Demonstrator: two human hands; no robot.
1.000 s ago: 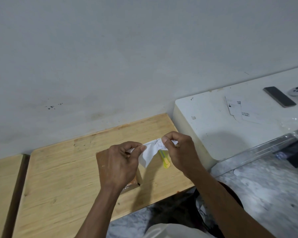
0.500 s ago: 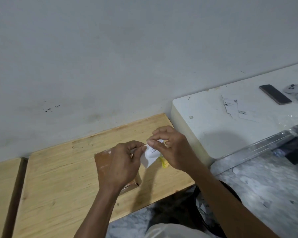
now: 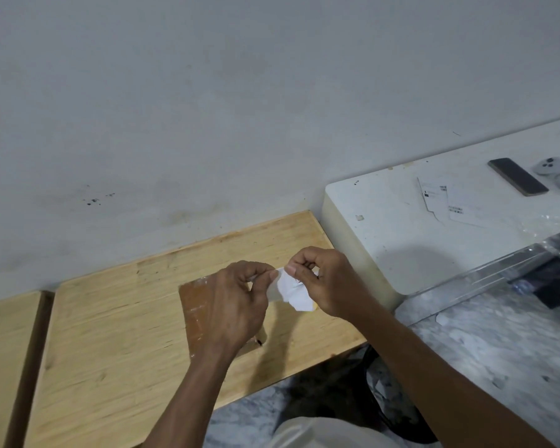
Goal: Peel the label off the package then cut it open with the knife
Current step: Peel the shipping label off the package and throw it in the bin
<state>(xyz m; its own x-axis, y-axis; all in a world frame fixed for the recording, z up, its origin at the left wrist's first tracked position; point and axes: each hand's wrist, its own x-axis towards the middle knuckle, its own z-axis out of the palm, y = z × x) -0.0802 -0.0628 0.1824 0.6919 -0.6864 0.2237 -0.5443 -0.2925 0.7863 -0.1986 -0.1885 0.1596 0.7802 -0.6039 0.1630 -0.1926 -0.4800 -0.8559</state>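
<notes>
Both hands pinch a crumpled white paper label point(image 3: 293, 291) between them above the light wooden worktop point(image 3: 117, 318): the left hand point(image 3: 236, 305) holds its left edge, the right hand point(image 3: 328, 281) its top. The flat brown cardboard package point(image 3: 196, 310) lies on the worktop under the left hand.

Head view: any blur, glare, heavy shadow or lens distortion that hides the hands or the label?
Head view: soft, even light; both hands, left and right, and the label read clearly, its print slightly soft. The hands' shadow falls on the white counter. Glare only on the clear plastic at right. Wide-angle bowing at the edges.
</notes>
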